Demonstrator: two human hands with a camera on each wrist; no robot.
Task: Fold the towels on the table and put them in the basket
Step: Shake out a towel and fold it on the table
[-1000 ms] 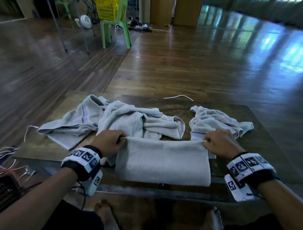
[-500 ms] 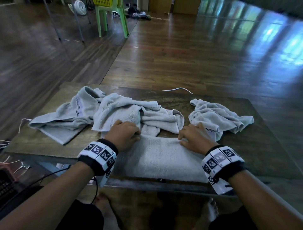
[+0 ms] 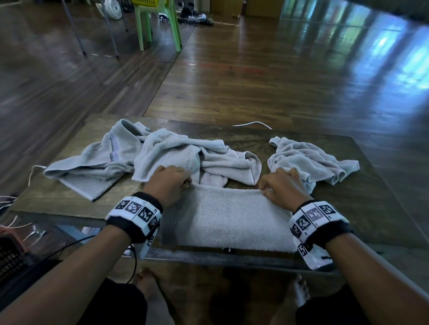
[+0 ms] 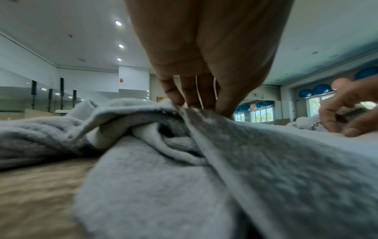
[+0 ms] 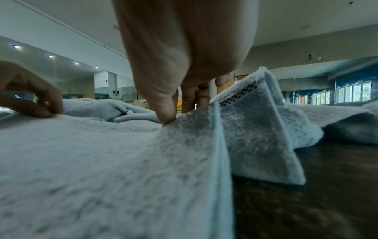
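A pale grey folded towel lies flat at the near edge of the wooden table. My left hand pinches its far left corner between thumb and fingertips. My right hand pinches the far right corner the same way. Behind the folded towel a crumpled towel lies in the middle. Another crumpled one spreads to the left, and a third sits at the right. The yellow basket stands on a green chair far back on the floor.
The green plastic chair and a small fan stand on the wooden floor beyond the table. A white cable lies past the table's far edge. Wires and a dark crate sit at my lower left.
Both hands slid inward along the towel's far edge, pressed down on it, and now pinch it at the corners. The head view has tilted down a little.
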